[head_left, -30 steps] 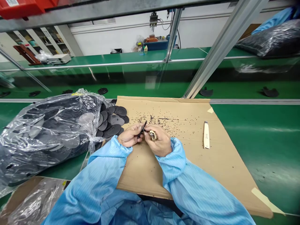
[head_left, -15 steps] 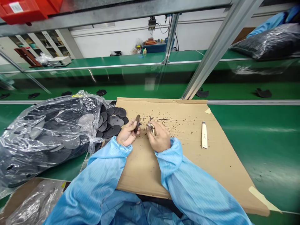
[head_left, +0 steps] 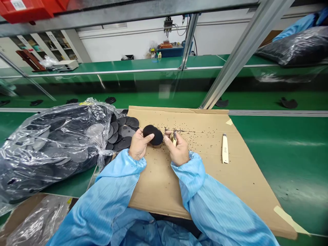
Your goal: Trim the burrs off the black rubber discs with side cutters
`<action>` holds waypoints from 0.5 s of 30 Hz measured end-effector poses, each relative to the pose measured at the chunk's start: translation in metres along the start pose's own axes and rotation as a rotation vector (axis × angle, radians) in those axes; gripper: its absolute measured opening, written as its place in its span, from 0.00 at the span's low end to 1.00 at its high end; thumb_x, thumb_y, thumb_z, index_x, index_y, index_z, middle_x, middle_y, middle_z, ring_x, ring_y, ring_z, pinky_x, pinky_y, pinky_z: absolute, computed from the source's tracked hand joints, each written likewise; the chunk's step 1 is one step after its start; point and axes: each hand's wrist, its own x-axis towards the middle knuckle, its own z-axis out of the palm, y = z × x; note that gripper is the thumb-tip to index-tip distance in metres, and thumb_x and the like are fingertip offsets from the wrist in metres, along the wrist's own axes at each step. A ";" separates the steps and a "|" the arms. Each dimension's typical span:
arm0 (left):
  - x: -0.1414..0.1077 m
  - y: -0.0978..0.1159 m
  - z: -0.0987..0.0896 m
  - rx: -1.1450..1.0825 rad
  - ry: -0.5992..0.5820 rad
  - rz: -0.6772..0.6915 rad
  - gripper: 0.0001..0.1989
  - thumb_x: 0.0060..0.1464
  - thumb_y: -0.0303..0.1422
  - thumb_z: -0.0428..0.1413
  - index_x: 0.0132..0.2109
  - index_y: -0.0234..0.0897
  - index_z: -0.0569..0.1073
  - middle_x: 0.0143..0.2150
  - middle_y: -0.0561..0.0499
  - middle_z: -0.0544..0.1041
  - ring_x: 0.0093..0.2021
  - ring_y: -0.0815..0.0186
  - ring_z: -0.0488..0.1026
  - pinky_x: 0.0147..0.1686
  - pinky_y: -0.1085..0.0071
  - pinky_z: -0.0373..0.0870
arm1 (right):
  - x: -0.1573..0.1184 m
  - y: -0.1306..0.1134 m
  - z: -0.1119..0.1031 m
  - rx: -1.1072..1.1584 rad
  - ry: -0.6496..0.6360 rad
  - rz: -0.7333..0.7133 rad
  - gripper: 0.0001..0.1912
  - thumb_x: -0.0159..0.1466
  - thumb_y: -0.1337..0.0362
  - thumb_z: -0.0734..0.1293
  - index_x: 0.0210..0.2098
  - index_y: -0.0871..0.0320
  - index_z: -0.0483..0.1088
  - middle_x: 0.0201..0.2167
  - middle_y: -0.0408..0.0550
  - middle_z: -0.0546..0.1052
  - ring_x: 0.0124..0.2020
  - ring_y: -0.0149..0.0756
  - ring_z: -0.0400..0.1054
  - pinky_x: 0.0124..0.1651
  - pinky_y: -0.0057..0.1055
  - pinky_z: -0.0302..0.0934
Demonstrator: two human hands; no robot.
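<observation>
Black rounded flat piece [head_left: 156,137], pinched between thumb and fingers of the left hand [head_left: 137,147], above the cardboard sheet [head_left: 159,186]; its long axis slants from this grip toward the right hand [head_left: 180,152], which grasps a small metallic tool [head_left: 174,140] just beyond its free end.

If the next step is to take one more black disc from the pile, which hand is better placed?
Probably the left hand: it is beside the disc pile, though it holds black discs. The right hand is farther and holds a small tool.
</observation>
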 end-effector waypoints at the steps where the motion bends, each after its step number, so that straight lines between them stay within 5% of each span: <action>1: -0.001 -0.001 0.000 0.072 0.009 0.073 0.21 0.36 0.27 0.68 0.38 0.35 0.69 0.39 0.49 0.75 0.41 0.66 0.73 0.46 0.66 0.69 | 0.000 0.001 0.000 -0.033 0.002 -0.011 0.13 0.59 0.58 0.66 0.42 0.57 0.70 0.33 0.47 0.76 0.34 0.38 0.72 0.40 0.35 0.67; 8: -0.022 0.000 0.004 0.688 -0.015 0.571 0.05 0.46 0.27 0.61 0.32 0.40 0.76 0.42 0.46 0.70 0.45 0.60 0.70 0.51 0.63 0.66 | 0.001 0.013 0.002 -0.270 0.018 -0.028 0.12 0.56 0.65 0.63 0.40 0.56 0.70 0.36 0.49 0.77 0.37 0.42 0.71 0.43 0.40 0.66; 15: -0.025 -0.003 0.005 0.707 0.019 0.565 0.05 0.45 0.26 0.61 0.30 0.41 0.73 0.40 0.46 0.70 0.44 0.60 0.69 0.51 0.61 0.65 | 0.001 0.014 0.002 -0.248 0.019 -0.043 0.14 0.55 0.67 0.62 0.41 0.56 0.70 0.38 0.50 0.77 0.40 0.43 0.71 0.46 0.41 0.66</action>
